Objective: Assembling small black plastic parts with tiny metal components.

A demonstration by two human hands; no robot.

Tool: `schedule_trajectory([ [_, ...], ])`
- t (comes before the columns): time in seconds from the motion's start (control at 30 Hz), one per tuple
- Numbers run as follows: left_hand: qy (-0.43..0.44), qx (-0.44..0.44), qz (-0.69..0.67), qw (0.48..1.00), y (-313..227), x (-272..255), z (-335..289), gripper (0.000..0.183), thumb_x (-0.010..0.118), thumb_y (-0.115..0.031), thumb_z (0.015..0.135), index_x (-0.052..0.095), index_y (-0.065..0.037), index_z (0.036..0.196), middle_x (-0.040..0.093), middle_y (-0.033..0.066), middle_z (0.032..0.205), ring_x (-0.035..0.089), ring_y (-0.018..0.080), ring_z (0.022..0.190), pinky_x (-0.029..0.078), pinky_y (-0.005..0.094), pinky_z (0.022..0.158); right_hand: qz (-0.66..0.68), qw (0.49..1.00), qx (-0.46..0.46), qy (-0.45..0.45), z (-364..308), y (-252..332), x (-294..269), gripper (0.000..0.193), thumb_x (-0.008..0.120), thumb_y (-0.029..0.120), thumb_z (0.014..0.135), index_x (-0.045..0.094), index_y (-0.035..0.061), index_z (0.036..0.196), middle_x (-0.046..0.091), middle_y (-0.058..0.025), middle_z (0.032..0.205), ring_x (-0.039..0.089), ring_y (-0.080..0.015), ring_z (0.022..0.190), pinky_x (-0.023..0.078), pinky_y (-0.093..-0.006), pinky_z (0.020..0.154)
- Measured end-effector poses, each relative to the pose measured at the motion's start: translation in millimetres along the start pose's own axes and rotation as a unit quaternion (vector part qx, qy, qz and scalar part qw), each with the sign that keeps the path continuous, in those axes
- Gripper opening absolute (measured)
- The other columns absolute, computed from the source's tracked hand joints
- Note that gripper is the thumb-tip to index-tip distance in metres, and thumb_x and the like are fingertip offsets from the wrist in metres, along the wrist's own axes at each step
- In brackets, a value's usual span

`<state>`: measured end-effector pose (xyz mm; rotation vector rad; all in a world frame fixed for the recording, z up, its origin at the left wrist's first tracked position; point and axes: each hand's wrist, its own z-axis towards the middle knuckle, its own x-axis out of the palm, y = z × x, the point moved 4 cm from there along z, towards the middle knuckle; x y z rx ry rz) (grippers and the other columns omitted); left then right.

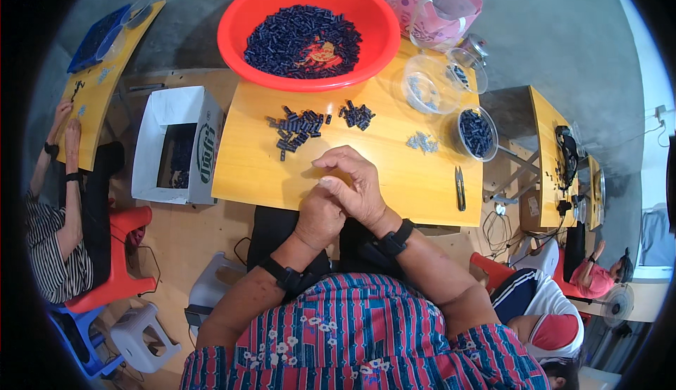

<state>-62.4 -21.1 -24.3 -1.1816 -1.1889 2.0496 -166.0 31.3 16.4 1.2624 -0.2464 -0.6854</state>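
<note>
My left hand [318,215] is closed, held low at the table's near edge. Against it rests my right hand [362,187], its fingers curved and its thumb lying on the left hand, with a gap between thumb and fingers. Anything inside the left hand is hidden. Just beyond my hands, on the yellow table [243,168], lies a loose pile of short dark cylindrical pieces [299,128]. To its right is a smaller pile of similar dark pieces [358,115]. Farther right lies a heap of small clear or silvery pieces [422,143].
A red basin [236,34] of dark pieces stands at the back. Clear tubs [431,83] and a tub of dark pieces [477,133] are at the right, near small snips [460,188]. Behind stands a pink bag [429,9]. A white carton [176,108] sits left; other people work nearby.
</note>
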Motion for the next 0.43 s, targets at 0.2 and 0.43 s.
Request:
schedule_trajectory([
  [0.2, -0.05, 0.021, -0.095, 0.994, 6, 3, 1, 0.026, 0.059, -0.011, 0.097, 0.061, -0.001, 0.121, 0.068, 0.018, 0.108, 0.068, 0.038, 0.102, 0.054, 0.0427, 0.083, -0.057, 0.997, -0.018, 0.043, 2, 2, 10, 0.032, 0.075, 0.026, 0.085, 0.073, 0.001, 0.106, 0.067, -0.0158, 0.102, 0.064, -0.0302, 0.098, 0.051, -0.0376, 0.09],
  [0.43, -0.054, -0.036, -0.119, 0.991, 9, 3, -1, 0.029, 0.061, -0.014, 0.096, 0.061, -0.002, 0.122, 0.067, 0.0185, 0.114, 0.066, 0.0372, 0.107, 0.053, 0.043, 0.087, -0.076, 0.995, -0.021, 0.065, 4, -4, 13, 0.038, 0.078, 0.035, 0.084, 0.073, 0.0046, 0.106, 0.068, -0.0166, 0.104, 0.065, -0.0309, 0.101, 0.051, -0.0391, 0.093],
])
